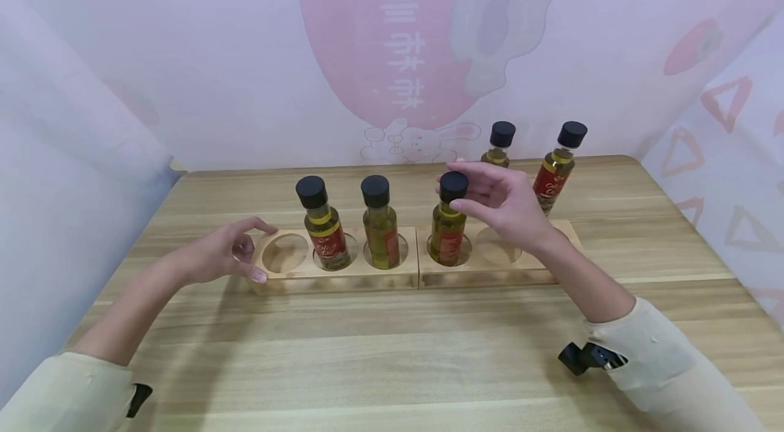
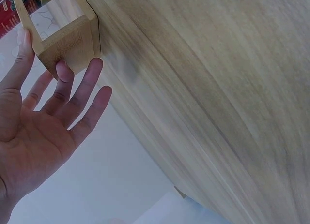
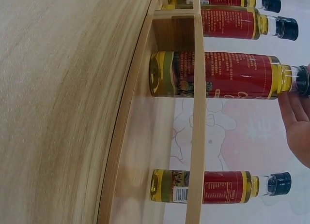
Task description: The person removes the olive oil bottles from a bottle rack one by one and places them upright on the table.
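Observation:
My left hand [image 1: 223, 252] grips the left end of a wooden bottle rack [image 1: 361, 282], thumb at the front edge and index finger at the back. In the left wrist view, other fingers reach toward the rack's end face [image 2: 72, 45]. With thumb and fingers, my right hand [image 1: 505, 204] holds a black-capped olive oil bottle [image 1: 448, 241] by its cap. That bottle stands upright in a round hole of the adjoining right rack [image 1: 484, 278]; the right wrist view shows its red label [image 3: 237, 74]. Two like bottles, one [image 1: 327, 241] and another [image 1: 382, 238], stand in the left rack.
Behind the right rack, two more capped bottles stand on the wooden table [image 1: 367, 364]: one [image 1: 497, 154] partly hidden by my right hand, the other [image 1: 551, 180] farther right. A printed pale curtain [image 1: 245, 78] rises behind the table's far edge.

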`<state>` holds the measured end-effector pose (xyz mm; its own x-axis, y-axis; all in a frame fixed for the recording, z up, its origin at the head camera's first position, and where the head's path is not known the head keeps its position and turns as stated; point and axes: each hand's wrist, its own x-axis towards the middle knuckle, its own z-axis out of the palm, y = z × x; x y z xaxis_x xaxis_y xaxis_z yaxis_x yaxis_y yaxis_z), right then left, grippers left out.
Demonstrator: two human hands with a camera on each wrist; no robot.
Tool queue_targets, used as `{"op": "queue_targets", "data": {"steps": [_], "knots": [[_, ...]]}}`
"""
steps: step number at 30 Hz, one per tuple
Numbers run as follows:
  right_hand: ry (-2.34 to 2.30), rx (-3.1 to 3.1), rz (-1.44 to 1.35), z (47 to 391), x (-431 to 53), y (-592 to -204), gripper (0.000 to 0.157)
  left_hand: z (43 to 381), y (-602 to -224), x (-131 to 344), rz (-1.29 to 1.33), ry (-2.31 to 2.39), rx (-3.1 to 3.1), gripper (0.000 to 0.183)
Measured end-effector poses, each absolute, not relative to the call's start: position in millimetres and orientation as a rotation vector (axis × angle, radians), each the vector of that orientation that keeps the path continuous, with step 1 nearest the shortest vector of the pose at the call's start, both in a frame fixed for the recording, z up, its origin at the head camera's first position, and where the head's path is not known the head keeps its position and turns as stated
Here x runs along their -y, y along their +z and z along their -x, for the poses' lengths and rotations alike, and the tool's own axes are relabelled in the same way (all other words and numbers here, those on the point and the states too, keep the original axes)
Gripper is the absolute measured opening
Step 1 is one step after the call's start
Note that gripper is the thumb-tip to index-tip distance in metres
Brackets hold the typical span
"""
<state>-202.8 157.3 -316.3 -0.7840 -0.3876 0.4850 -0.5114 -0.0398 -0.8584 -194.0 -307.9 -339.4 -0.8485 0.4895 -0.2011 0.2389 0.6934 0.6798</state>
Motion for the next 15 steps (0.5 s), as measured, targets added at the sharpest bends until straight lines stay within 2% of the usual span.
{"op": "queue_targets", "data": {"steps": [15], "knots": [[1.957, 2.143, -0.890, 200.0, -156.5, -310.9, 0.046, 193.4, -339.2, 305.8, -0.561, 0.899, -2.557, 0.080]]}}
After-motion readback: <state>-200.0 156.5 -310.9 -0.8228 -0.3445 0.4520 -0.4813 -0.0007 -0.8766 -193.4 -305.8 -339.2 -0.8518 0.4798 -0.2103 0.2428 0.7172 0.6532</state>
